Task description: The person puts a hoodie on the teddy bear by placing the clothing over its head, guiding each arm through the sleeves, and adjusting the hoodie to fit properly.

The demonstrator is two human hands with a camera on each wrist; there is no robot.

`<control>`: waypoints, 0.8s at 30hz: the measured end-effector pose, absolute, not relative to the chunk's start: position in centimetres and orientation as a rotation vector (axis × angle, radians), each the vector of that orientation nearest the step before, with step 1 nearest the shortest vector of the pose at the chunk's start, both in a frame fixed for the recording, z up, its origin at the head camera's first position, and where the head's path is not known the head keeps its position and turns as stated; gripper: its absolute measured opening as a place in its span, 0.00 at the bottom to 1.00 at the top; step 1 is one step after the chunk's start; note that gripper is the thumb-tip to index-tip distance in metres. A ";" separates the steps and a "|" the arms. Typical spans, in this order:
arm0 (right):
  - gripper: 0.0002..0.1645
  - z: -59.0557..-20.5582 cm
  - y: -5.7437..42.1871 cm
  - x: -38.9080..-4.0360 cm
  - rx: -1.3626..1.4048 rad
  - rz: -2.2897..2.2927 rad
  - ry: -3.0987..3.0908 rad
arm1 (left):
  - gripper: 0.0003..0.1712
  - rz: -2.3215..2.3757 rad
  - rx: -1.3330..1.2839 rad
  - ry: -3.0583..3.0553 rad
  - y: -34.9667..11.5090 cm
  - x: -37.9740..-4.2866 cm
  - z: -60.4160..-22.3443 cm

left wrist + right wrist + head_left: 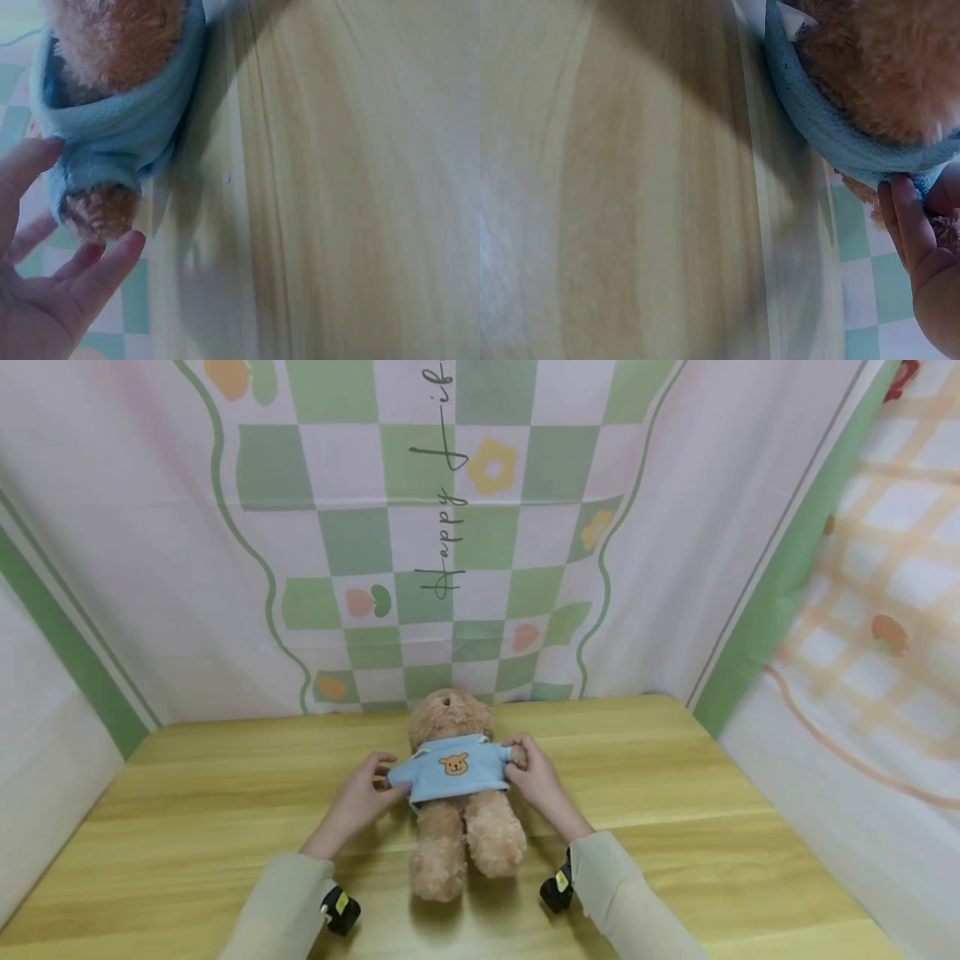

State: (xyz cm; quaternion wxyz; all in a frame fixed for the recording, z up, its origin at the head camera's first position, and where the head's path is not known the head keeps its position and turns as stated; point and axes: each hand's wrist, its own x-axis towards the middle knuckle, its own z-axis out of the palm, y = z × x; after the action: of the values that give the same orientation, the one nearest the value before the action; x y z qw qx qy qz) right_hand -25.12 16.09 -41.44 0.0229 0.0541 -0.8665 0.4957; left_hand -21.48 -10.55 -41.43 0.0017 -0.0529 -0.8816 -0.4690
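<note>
A light-brown teddy bear [495, 835] in a blue shirt [427, 772] with a bear-face patch is at the middle of the table, its legs toward me and its head near the back cloth. My right hand [537, 777] pinches the bear's arm and sleeve on the right side; the right wrist view shows its fingers [915, 225] against the blue fabric. On the other side, my left hand [363, 797] is around the other sleeve. Its thumb touches the shirt, while its spread, loosely bent fingers [109, 274] lie by the furry paw [103, 212].
The wood-grain table [675, 827] extends on both sides of the bear. A green-and-white checked cloth [345, 543] hangs behind it, and a peach-checked cloth [870, 635] hangs at the right. A black wrist camera [341, 912] sits by each sleeve cuff.
</note>
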 end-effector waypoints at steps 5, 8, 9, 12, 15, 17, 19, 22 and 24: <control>0.17 -41.3 16.0 -25.0 0.182 1.570 -2.671 | 0.22 -1.469 -0.231 -2.784 -10.2 -22.1 -41.9; 0.17 -41.4 16.0 -25.1 0.188 1.579 -2.665 | 0.22 -1.555 -0.220 -2.788 -10.3 -22.3 -42.0; 0.17 -41.4 16.1 -25.1 0.181 1.578 -2.661 | 0.22 -1.586 -0.216 -2.787 -10.3 -22.3 -41.9; 0.18 -41.6 16.2 -25.2 0.167 1.576 -2.661 | 0.23 -1.626 -0.230 -2.785 -10.4 -22.3 -41.7; 0.19 -41.6 16.4 -25.4 0.156 1.570 -2.662 | 0.23 -1.610 -0.267 -2.785 -10.5 -22.2 -41.5; 0.19 -41.5 16.6 -25.5 0.153 1.567 -2.667 | 0.23 -1.599 -0.294 -2.784 -10.5 -22.3 -41.4; 0.20 -41.5 16.8 -25.7 0.160 1.556 -2.674 | 0.23 -1.609 -0.317 -2.776 -10.5 -22.3 -41.3; 0.21 -41.5 16.9 -25.8 0.172 1.545 -2.684 | 0.24 -1.649 -0.307 -2.755 -10.5 -22.3 -41.3; 0.22 -41.5 17.0 -25.8 0.184 1.544 -2.688 | 0.26 -1.707 -0.262 -2.739 -10.4 -22.3 -41.4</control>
State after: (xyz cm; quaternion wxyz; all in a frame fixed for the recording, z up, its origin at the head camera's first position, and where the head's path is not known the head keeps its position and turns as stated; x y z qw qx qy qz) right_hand -25.79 16.96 -41.48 0.0182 0.0593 -0.8655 0.4971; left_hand -22.28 -10.44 -41.38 -0.0483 -0.0808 -0.8449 -0.5266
